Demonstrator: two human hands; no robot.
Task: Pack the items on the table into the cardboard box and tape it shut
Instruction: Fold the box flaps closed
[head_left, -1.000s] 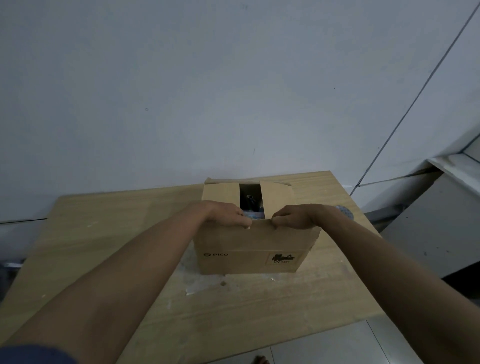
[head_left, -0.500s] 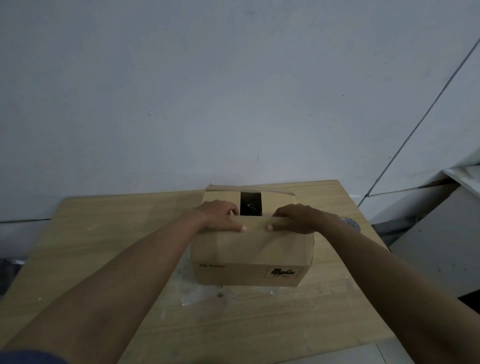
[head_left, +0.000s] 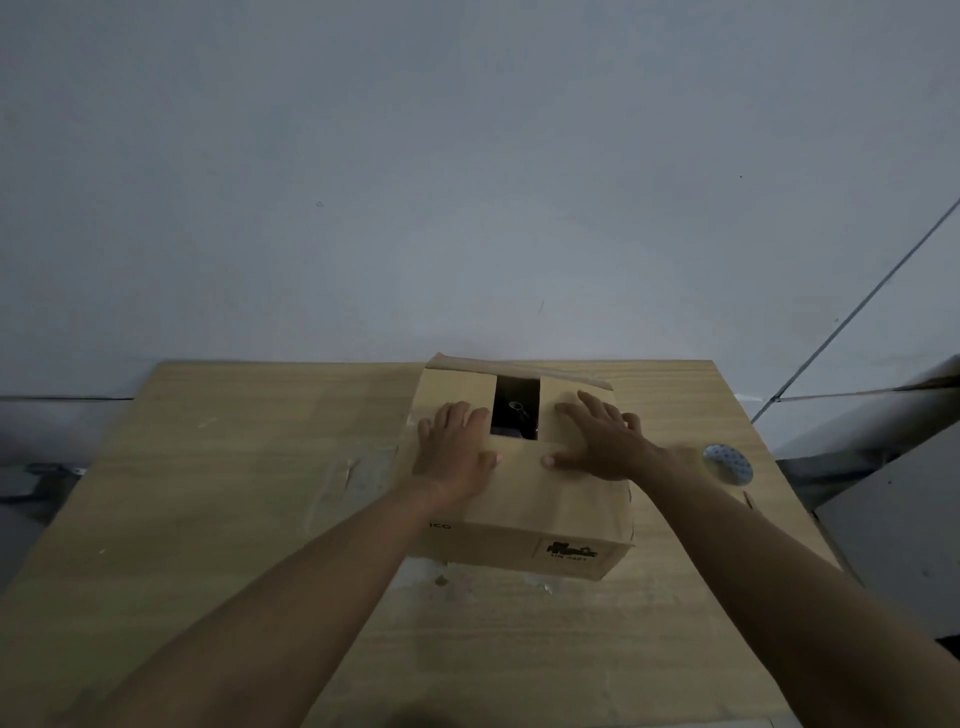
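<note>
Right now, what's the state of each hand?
Left hand: open, fingers flat, pressing down on the box top.
Right hand: open, flat on the box top, holding nothing.

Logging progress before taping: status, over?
Left hand and right hand open, pressing flaps flat. Cardboard box gapped at centre, unsealed. Tape roll right of box, nothing blocking.

The cardboard box (head_left: 545, 514) sits right at the back of the worktop (head_left: 234, 467), close to the wall (head_left: 467, 208), so there's barely any room behind it. There's lots of bare worktop left of the box and in front of it. The right side is tighter, with a round bluish thing (head_left: 727, 464) lying near the box. On top, the left grip (head_left: 457, 452) and right grip (head_left: 597, 441) lie flat on the flaps, 1 on each side of the open slot (head_left: 516, 410).
</note>
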